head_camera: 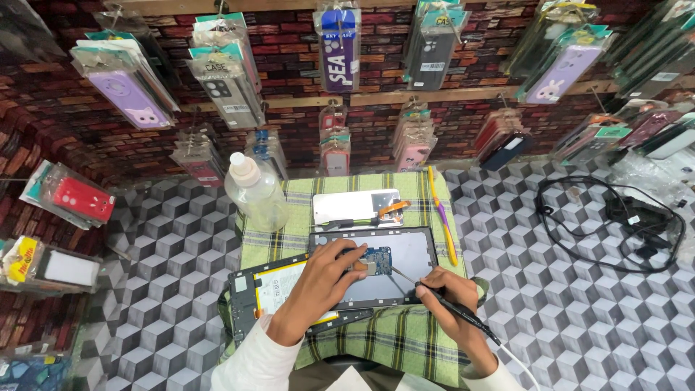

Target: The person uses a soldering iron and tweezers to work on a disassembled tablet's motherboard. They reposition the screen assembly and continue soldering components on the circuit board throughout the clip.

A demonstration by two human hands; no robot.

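An opened tablet (405, 253) lies on a green checked cloth (391, 340), its grey inner panel showing a small blue circuit board (378, 258). My left hand (318, 284) rests on the tablet, fingertips pressing beside the blue board. My right hand (445, 293) grips a thin black soldering iron (441, 300) like a pen, with the tip pointing at the board. A second frame with a white battery (271, 289) lies under my left wrist.
A clear plastic bottle (255, 192) stands at the cloth's back left. A white phone back (355, 206) with orange-handled tweezers (387, 211) and a yellow-purple toothbrush (443, 213) lie behind the tablet. Black cables (615, 217) coil at right. Phone cases hang on the brick-pattern wall.
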